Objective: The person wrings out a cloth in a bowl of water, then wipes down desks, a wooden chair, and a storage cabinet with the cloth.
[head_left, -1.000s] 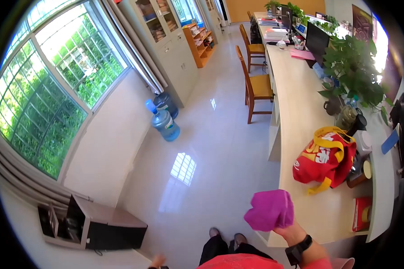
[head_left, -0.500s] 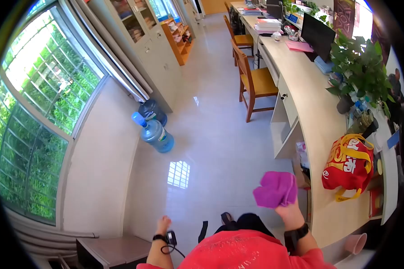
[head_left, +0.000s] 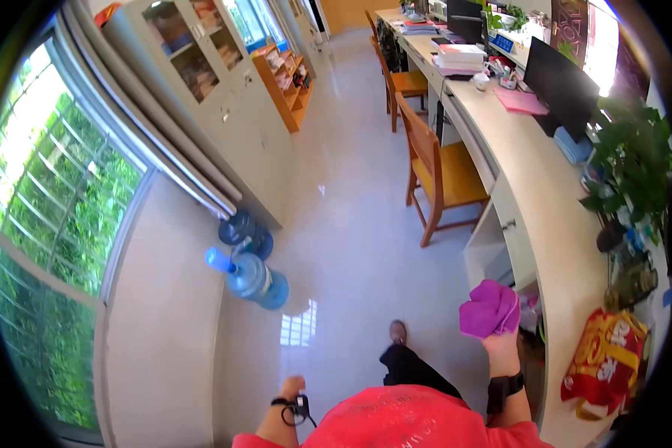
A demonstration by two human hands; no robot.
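Observation:
A folded purple cloth [head_left: 490, 309] is in my right hand [head_left: 502, 345], held out at the lower right beside the desk's open shelf. The cloth covers most of that hand's fingers. My left hand [head_left: 293, 386] hangs over the floor at the lower left; its fingers look curled, but whether they hold anything is too small to tell. Black bands with devices circle both wrists. A red and yellow bag [head_left: 603, 362] lies on the desk to the right of the cloth.
The long desk [head_left: 549, 216] runs up the right side, with monitors, papers and plants. A wooden chair [head_left: 444, 172] stands beside it. Two water bottles [head_left: 257, 281] stand by the left wall, near a tall cabinet [head_left: 224, 112]. One foot [head_left: 399, 332] shows on the floor.
The view has moved forward along the aisle. The chair and water bottles appear nearer, and the bag sits lower at the right. My right hand still holds the purple cloth.

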